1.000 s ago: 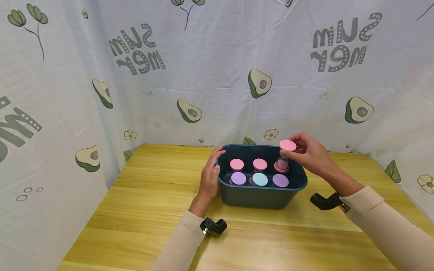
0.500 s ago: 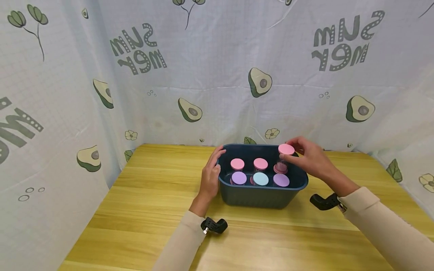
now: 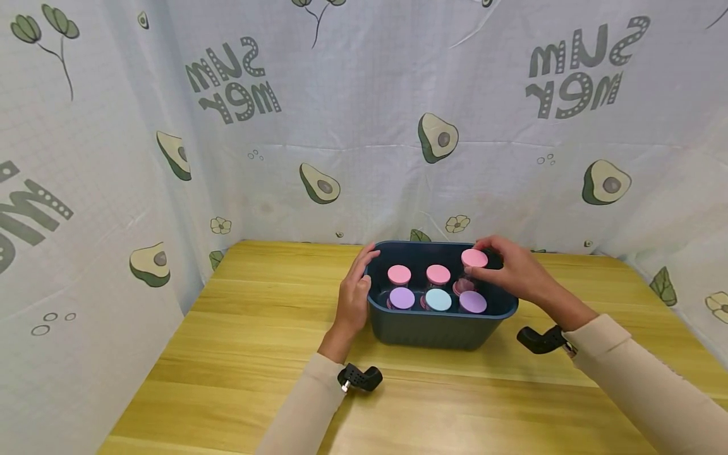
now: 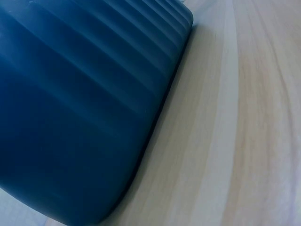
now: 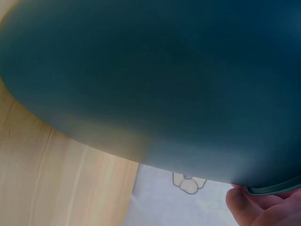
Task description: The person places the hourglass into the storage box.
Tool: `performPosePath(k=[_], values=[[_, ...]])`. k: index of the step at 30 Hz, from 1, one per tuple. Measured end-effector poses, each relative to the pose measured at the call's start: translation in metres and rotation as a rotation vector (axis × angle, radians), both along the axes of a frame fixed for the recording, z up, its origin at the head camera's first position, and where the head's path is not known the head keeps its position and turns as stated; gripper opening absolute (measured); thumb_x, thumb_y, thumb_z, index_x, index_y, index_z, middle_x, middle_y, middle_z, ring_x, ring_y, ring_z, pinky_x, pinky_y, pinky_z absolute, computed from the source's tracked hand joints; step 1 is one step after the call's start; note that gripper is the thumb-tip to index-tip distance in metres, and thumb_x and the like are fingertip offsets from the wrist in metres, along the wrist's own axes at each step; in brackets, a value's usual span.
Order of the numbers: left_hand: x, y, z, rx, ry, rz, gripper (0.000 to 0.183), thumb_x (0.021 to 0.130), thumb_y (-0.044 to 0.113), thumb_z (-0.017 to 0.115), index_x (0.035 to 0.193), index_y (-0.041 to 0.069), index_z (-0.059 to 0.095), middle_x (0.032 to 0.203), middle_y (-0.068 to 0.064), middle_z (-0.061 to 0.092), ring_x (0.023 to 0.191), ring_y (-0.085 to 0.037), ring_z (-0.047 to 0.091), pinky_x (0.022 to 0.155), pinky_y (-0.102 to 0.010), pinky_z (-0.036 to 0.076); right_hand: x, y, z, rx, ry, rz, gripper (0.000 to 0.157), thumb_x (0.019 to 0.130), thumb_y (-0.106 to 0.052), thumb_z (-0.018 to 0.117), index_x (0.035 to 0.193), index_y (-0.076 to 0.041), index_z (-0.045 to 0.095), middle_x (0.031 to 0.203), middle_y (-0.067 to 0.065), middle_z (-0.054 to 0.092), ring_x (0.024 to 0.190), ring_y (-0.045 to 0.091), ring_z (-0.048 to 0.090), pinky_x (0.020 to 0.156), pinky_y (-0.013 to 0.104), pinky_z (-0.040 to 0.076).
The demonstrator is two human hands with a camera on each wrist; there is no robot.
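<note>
In the head view my right hand pinches a small clear jar by its pink lid, thumb in front and fingers behind. The jar is lowered into the back right of a dark blue-green plastic bin; its clear body and pink base show partly below the lid. My left hand rests along the bin's left end, fingers fairly straight at the rim. Several lidded jars stand in the bin: two pink lids behind, and a purple lid, a light blue lid and another purple lid in front.
The bin stands on a wood-grain table, near its back edge. A white curtain printed with avocados hangs behind and to the left. Black wrist mounts sit at both sleeves. The bin's ribbed wall fills much of the left wrist view.
My right hand has moved down and slightly left, lowering the pink-lidded jar deeper into the bin's back right. My left hand stays at the bin's left end.
</note>
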State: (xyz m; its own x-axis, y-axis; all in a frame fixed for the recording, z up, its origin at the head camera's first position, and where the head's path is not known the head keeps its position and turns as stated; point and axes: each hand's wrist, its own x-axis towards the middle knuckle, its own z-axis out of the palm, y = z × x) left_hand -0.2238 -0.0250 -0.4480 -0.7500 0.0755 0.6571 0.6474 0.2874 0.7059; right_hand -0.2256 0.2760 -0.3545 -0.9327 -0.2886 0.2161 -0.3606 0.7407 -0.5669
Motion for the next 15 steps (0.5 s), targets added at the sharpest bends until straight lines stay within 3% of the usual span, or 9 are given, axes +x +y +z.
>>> performPosePath(k=[15], values=[[-0.0025, -0.0003, -0.0021, -0.011, 0.003, 0.007, 0.053, 0.092, 0.024, 0.027, 0.138, 0.010, 0.049, 0.151, -0.005, 0.040, 0.140, -0.016, 0.032, 0.112, -0.047, 0.029, -0.0041, -0.0001, -0.0077, 0.043, -0.036, 0.017, 0.051, 0.083, -0.034, 0.074, 0.116, -0.001, 0.056, 0.139, 0.029, 0.045, 0.128, 0.047, 0.038, 0.102, 0.067, 0.029]])
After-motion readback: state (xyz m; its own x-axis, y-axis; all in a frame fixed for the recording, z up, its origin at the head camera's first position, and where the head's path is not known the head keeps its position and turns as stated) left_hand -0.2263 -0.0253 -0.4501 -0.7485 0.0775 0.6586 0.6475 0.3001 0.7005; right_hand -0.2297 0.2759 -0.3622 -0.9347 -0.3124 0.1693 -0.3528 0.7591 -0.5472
